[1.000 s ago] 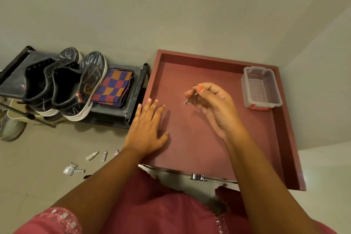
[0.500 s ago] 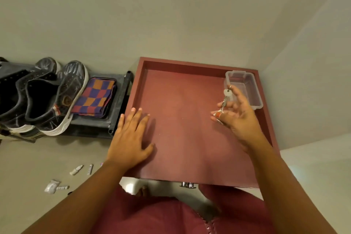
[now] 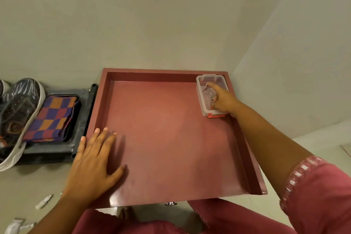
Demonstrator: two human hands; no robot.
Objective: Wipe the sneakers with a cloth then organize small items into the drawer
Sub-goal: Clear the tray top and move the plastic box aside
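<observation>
A dark red open drawer (image 3: 163, 131) lies flat in front of me. A small clear plastic box (image 3: 201, 100) with a red clip sits in its far right corner. My right hand (image 3: 222, 99) reaches into that box, its fingers pinched on a set of keys (image 3: 208, 89) on a ring. My left hand (image 3: 93, 165) rests flat, fingers spread, on the drawer's near left edge. At the left edge of the view a black sneaker (image 3: 19, 112) with a white sole stands on a black rack, next to a folded checkered cloth (image 3: 52, 119).
The black rack (image 3: 83, 119) touches the drawer's left side. Small white tubes and packets (image 3: 43, 201) lie on the floor at the lower left. A metal knob (image 3: 171, 203) shows at the drawer's near edge. Pale walls close in behind and at the right.
My right hand has carried the keys from the drawer's middle to the far right and into the clear box. The view has shifted right. My left hand has stayed on the drawer.
</observation>
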